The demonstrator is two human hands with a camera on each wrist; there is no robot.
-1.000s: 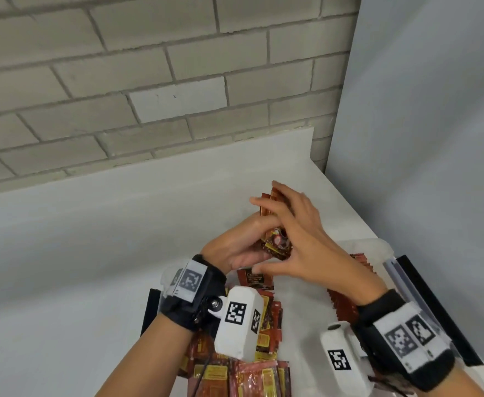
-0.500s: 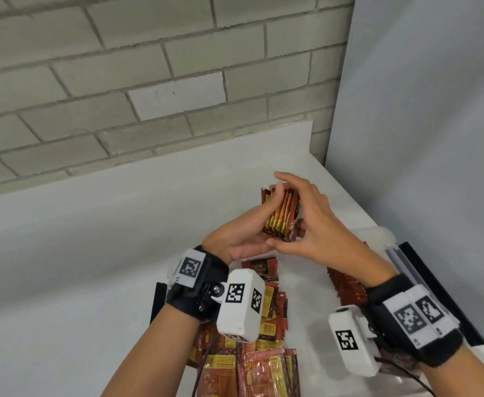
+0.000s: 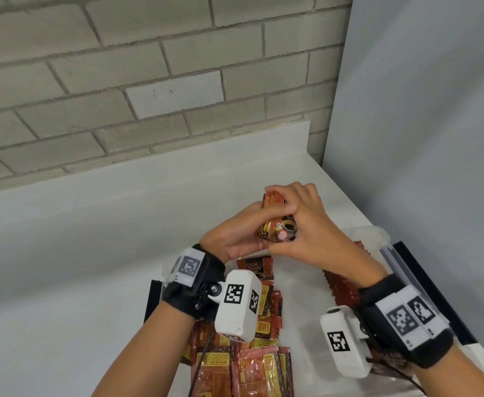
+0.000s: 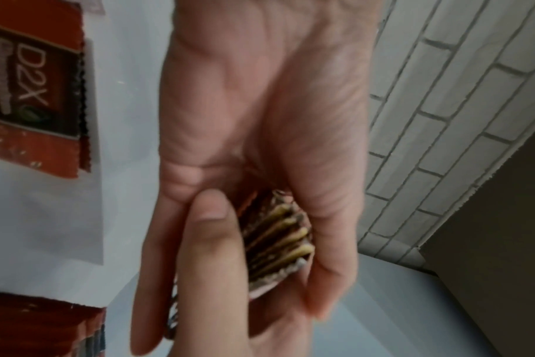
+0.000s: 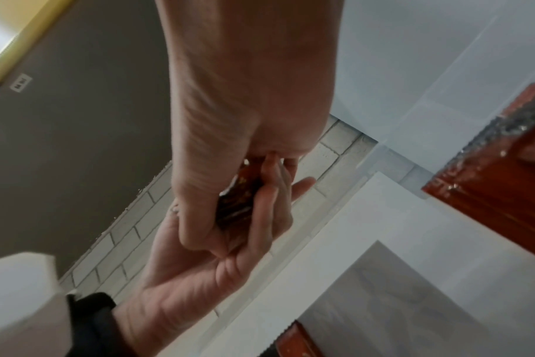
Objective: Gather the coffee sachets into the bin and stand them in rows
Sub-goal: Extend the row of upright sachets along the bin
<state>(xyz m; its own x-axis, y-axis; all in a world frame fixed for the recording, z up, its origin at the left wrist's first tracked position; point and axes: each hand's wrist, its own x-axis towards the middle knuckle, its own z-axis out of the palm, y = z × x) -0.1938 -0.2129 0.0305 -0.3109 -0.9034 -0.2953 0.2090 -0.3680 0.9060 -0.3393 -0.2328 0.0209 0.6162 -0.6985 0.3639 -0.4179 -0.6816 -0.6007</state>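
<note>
Nearest: loose pile of sachets (image 3: 259, 365), flat glossy foil packets in red, brown and gold, overlapping on the white surface (image 3: 91, 253). Right of it, a row of red sachets (image 3: 341, 285) stands on edge in the clear plastic bin (image 3: 384, 239), serrated tops up. Beyond the pile, one dark "D2X" sachet (image 3: 254, 266) lies flat. Farther, above the surface: left hand (image 3: 236, 236) and right hand (image 3: 303, 227) together clasp a small stack of sachets (image 3: 276, 224), fingers (image 3: 278, 193) curled round it, edges fanned. Farthest: pale brick wall (image 3: 149, 81).

Left hand (image 3: 236, 234) and right hand (image 3: 311, 224) raised together, fingers of both curled, palms facing each other
</note>
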